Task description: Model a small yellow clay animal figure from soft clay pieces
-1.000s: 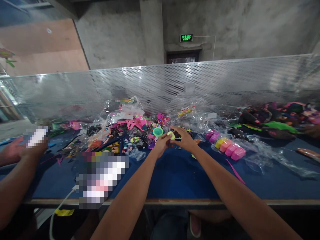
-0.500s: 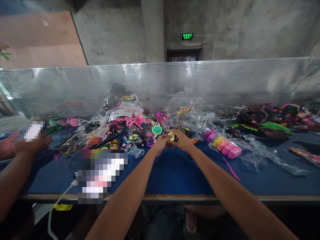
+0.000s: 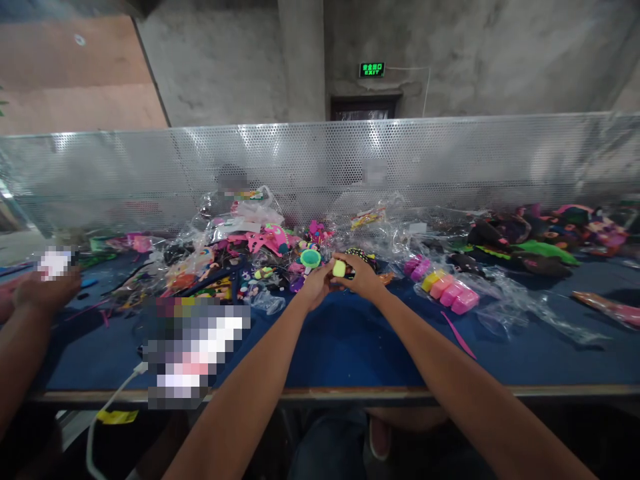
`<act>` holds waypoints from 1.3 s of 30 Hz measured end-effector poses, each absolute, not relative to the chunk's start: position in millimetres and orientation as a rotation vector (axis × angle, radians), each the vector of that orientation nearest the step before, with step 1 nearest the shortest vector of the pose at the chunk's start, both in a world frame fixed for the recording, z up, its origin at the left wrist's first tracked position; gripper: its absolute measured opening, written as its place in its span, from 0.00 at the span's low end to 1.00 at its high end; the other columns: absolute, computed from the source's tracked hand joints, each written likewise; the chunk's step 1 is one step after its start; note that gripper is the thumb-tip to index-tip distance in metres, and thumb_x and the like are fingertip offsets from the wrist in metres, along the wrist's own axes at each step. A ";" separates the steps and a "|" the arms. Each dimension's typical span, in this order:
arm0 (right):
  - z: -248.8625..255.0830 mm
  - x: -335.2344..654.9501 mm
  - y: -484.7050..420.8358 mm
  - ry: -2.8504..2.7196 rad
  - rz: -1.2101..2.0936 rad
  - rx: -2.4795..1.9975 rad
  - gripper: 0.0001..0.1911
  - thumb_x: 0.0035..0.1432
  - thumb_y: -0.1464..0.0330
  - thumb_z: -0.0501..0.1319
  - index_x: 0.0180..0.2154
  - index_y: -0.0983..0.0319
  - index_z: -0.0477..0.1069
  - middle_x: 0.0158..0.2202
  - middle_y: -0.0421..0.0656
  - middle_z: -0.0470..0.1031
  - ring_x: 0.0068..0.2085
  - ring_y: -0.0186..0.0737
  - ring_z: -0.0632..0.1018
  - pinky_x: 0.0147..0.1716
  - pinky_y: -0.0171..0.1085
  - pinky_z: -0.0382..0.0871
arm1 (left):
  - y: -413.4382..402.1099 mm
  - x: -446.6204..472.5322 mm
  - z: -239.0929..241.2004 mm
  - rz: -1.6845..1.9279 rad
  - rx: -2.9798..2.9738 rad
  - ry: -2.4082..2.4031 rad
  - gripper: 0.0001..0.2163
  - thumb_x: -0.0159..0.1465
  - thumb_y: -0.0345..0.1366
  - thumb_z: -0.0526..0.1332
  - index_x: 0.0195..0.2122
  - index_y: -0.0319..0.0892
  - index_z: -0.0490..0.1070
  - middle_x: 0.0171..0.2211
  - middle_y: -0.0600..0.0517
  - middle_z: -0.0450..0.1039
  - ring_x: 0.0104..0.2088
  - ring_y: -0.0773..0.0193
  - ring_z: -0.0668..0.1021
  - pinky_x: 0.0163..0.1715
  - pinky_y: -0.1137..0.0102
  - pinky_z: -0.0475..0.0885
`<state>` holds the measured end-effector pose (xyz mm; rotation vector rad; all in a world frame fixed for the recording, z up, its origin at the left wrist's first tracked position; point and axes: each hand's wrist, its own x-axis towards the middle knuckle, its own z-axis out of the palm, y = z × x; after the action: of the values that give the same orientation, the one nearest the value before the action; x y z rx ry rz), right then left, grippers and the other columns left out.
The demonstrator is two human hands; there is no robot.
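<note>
A small pale yellow piece, like a lump of modelling clay (image 3: 339, 269), is pinched between my two hands above the blue table cover. My left hand (image 3: 317, 285) grips it from the left with closed fingers. From the other side my right hand (image 3: 361, 275) holds it, thumb and fingers curled round it. Just left of them is a green round cup-shaped thing (image 3: 311, 259). A black piece with yellow dots (image 3: 359, 254) lies behind my right hand, partly covered by it.
Colourful figures and clear plastic bags (image 3: 245, 233) are heaped along a perforated metal screen (image 3: 300, 157). Pink and yellow clay packs (image 3: 453, 293) and a pink strip tool (image 3: 459, 335) lie right. A blurred-out device (image 3: 197, 350) with a white cable sits left, near another person's hand (image 3: 45, 290).
The yellow piece has been turned in my fingers and shows a broader, squarer face. Both hands stay together. The view has shifted slightly, and the other person's hand is farther left.
</note>
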<state>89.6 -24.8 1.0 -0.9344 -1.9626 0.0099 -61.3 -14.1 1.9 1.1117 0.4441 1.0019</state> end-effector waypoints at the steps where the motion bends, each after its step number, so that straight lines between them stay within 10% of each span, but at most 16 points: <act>1: 1.1 89.8 -24.4 -1.974 -0.014 -0.920 0.26 0.53 0.62 0.64 0.53 0.58 0.66 0.51 0.47 0.71 0.52 0.46 0.70 0.53 0.47 0.64 | -13.9 -61.2 1.9 1.031 1.111 0.456 0.14 0.55 0.44 0.64 0.35 0.37 0.73 0.29 0.50 0.73 0.24 0.70 0.71 0.27 0.71 0.72; 33: 3.1 91.5 -21.1 -1.970 0.109 -0.905 0.32 0.47 0.65 0.67 0.55 0.59 0.65 0.52 0.49 0.69 0.54 0.46 0.69 0.53 0.47 0.63 | -7.2 -59.1 -2.8 1.088 1.117 0.543 0.14 0.53 0.43 0.66 0.35 0.38 0.72 0.29 0.50 0.74 0.21 0.71 0.70 0.26 0.72 0.69; 39: 16.9 120.4 -21.2 -1.893 0.228 -1.080 0.15 0.54 0.68 0.58 0.45 0.61 0.73 0.33 0.42 0.75 0.31 0.36 0.74 0.35 0.38 0.71 | -1.4 -61.7 -5.2 1.042 1.134 0.548 0.16 0.54 0.48 0.63 0.34 0.39 0.69 0.25 0.53 0.69 0.22 0.69 0.71 0.23 0.71 0.68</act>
<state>120.4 -21.2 16.9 -1.0803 -1.8928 0.2283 -61.7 -1.4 -5.2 1.1336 0.5485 1.0424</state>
